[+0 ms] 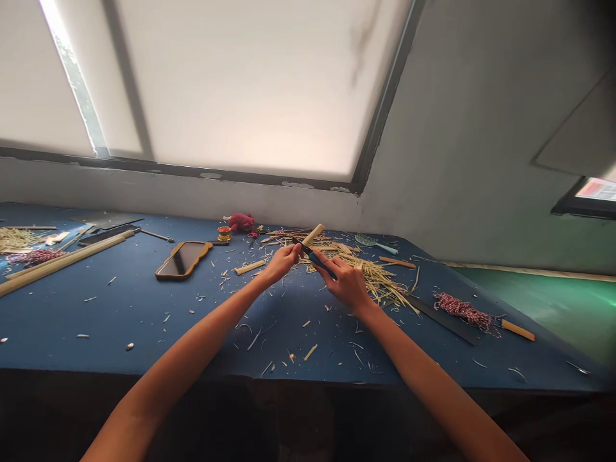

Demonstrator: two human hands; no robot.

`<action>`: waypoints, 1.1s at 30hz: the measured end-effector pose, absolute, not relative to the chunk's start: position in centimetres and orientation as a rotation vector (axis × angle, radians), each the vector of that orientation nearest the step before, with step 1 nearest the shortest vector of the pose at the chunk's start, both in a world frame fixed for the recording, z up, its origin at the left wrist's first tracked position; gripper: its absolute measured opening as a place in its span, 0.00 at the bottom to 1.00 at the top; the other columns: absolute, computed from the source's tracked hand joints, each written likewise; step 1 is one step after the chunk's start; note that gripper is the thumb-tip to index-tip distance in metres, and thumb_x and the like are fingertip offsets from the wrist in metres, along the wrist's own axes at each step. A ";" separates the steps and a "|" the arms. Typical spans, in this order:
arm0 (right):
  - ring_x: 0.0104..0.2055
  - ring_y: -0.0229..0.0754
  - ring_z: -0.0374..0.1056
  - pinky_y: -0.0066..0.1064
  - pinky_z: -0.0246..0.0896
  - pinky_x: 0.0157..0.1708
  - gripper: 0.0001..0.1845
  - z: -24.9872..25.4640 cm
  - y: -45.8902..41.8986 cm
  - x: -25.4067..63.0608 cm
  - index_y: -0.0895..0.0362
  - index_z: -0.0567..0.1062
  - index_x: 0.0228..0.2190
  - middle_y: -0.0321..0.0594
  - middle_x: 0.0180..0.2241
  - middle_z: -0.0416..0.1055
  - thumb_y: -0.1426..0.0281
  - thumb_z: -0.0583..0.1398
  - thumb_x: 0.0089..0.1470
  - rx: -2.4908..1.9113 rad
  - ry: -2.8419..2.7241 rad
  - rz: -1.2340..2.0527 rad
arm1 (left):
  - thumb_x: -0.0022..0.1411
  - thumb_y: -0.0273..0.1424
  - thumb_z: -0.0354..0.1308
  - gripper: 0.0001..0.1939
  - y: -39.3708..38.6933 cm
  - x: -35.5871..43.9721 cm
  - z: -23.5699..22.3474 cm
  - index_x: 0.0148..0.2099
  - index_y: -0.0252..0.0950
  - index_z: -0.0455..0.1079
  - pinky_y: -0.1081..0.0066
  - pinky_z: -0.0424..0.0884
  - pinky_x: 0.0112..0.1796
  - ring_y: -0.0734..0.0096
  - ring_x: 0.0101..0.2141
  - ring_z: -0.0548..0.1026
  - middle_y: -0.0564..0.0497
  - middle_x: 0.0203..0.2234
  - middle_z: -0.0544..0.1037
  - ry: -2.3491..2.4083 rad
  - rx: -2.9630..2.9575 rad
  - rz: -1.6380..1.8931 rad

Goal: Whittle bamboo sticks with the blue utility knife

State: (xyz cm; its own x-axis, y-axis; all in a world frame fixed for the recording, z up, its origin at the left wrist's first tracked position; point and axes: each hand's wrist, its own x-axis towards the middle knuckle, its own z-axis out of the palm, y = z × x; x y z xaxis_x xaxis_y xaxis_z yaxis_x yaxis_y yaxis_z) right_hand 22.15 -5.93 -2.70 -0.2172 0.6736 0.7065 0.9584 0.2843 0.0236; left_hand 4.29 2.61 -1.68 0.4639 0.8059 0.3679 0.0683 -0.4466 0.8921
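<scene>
My left hand [280,262] is closed around a short pale bamboo stick [313,234] that points up and away to the right. My right hand [347,280] grips a small knife with a blue handle [321,263]; its dark blade lies against the stick just beside my left fingers. Both hands hover over a blue table [144,308], above a heap of thin bamboo slivers [378,276].
A phone in a tan case [183,258] lies left of my hands. Long bamboo poles [62,260] rest at far left. A large dark blade with a wooden handle [447,321] and red-white twine [462,310] lie to the right. A teal brush [373,241] and a pink toy [240,221] sit by the wall. Shavings litter the table.
</scene>
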 end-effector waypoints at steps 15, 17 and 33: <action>0.26 0.34 0.64 0.28 0.40 0.22 0.26 -2.3 -6.0 22.1 0.41 0.57 0.60 0.38 0.30 0.70 0.53 0.44 0.63 -1.579 -1.989 -0.761 | 0.62 0.51 0.39 0.26 2.3 4.6 -2.1 0.23 0.36 0.57 0.75 0.52 0.24 0.77 0.21 0.56 0.56 0.17 0.59 0.936 1.894 1.134; 0.26 0.34 0.64 0.29 0.40 0.23 0.26 -2.2 -6.1 22.2 0.42 0.56 0.60 0.39 0.31 0.71 0.53 0.44 0.63 -1.596 -1.992 -0.780 | 0.62 0.51 0.39 0.26 2.2 4.7 -1.9 0.23 0.36 0.57 0.75 0.52 0.24 0.77 0.20 0.56 0.56 0.17 0.59 0.947 1.886 1.140; 0.30 0.36 0.67 0.25 0.50 0.27 0.25 -2.4 -5.3 24.3 0.43 0.61 0.58 0.36 0.31 0.73 0.55 0.49 0.62 -1.510 -2.012 -0.601 | 0.61 0.48 0.49 0.21 1.8 4.9 -1.5 0.31 0.33 0.63 0.77 0.46 0.19 0.82 0.15 0.49 0.60 0.16 0.53 0.696 1.587 0.873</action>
State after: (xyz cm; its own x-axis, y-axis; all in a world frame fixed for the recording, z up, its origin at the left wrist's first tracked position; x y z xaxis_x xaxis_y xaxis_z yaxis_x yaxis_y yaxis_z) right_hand 24.25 -5.34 -2.40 -0.2191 0.7177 0.6610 0.9626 0.2696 0.0264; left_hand 4.93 1.77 -1.50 0.5494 0.8188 0.1665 -0.0201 -0.1862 0.9823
